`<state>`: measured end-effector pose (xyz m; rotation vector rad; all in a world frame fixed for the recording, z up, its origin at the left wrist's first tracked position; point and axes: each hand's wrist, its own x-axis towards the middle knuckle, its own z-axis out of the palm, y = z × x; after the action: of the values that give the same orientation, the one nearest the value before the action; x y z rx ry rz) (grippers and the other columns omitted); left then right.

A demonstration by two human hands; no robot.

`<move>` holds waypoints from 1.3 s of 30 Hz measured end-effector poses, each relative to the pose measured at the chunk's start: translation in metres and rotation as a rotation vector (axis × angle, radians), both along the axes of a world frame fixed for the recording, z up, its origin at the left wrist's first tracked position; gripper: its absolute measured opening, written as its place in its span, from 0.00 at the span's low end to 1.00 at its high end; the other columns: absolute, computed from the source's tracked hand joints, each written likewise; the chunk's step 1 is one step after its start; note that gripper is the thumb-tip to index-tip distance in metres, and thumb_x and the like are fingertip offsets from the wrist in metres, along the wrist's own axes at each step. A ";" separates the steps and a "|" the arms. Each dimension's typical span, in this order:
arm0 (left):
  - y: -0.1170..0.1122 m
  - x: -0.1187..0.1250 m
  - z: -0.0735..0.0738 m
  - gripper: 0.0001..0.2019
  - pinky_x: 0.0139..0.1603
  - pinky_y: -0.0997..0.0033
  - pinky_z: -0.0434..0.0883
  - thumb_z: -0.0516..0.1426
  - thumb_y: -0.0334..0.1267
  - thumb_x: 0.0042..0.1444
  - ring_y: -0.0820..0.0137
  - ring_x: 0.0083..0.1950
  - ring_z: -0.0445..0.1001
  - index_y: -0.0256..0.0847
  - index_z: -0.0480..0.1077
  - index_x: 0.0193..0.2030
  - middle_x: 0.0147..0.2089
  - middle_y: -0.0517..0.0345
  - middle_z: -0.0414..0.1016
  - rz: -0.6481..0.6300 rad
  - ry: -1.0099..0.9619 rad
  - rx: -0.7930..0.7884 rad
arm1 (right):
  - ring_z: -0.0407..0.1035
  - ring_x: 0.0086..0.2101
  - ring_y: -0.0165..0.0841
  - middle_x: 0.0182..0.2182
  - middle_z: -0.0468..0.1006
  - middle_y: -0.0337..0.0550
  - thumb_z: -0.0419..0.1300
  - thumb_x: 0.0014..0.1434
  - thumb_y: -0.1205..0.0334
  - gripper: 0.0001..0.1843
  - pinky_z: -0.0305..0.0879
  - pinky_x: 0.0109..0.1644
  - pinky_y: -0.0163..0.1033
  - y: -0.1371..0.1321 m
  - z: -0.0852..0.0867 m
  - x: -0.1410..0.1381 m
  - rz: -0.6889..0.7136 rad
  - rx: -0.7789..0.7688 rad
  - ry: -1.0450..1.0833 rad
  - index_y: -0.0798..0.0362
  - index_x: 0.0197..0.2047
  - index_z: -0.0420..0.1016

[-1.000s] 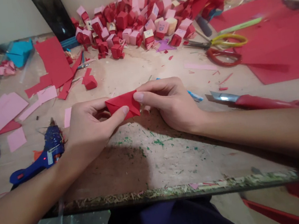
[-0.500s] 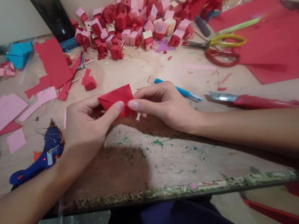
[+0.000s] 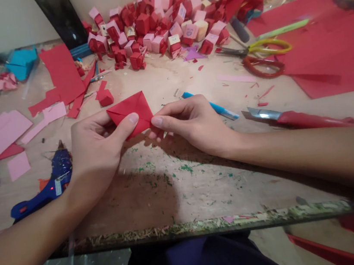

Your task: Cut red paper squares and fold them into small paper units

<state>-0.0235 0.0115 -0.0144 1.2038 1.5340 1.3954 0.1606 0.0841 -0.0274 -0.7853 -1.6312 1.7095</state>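
Note:
A folded square of red paper (image 3: 134,105), with creases meeting near its middle, is held just above the wooden table. My left hand (image 3: 100,140) grips its left side, thumb pressed on the front face and fingers behind. At the paper's right corner, my right hand (image 3: 191,122) pinches between thumb and forefinger. Beyond the right hand lies a blue pen (image 3: 218,109), partly covered by it. A blue glue gun (image 3: 57,176) with a lit red light rests beside my left forearm.
Many small red and pink paper boxes (image 3: 146,28) are heaped at the back. To the right lie a cutter knife (image 3: 302,119), scissors (image 3: 265,58) and red paper sheets (image 3: 336,55). Pink paper pieces (image 3: 5,131) are on the left. The table's front edge (image 3: 192,227) is worn.
My left hand has shifted slightly left, carrying the paper, which is turned so more of its square face shows. My right thumb has moved from its front to its right corner.

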 end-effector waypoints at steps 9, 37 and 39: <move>0.000 0.000 0.002 0.07 0.44 0.62 0.86 0.68 0.44 0.64 0.65 0.39 0.84 0.44 0.86 0.39 0.39 0.56 0.86 0.021 0.000 -0.005 | 0.72 0.26 0.28 0.26 0.83 0.42 0.68 0.64 0.60 0.12 0.70 0.32 0.33 0.001 0.004 0.000 -0.062 0.129 -0.025 0.55 0.30 0.84; 0.004 0.003 0.002 0.03 0.41 0.68 0.85 0.72 0.35 0.57 0.66 0.39 0.85 0.45 0.86 0.38 0.38 0.58 0.86 -0.091 -0.061 -0.016 | 0.73 0.29 0.29 0.29 0.83 0.40 0.74 0.59 0.61 0.07 0.71 0.33 0.34 0.003 -0.001 -0.002 -0.081 0.008 0.087 0.56 0.35 0.85; 0.004 0.002 0.002 0.03 0.37 0.71 0.84 0.72 0.33 0.55 0.68 0.36 0.84 0.44 0.85 0.36 0.35 0.59 0.86 -0.070 -0.034 -0.001 | 0.74 0.30 0.29 0.30 0.84 0.40 0.74 0.58 0.63 0.05 0.72 0.35 0.34 0.003 -0.001 -0.002 -0.078 0.002 0.100 0.55 0.35 0.85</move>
<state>-0.0212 0.0158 -0.0125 1.2155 1.4560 1.3626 0.1582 0.0867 -0.0281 -0.7412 -1.5156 1.6652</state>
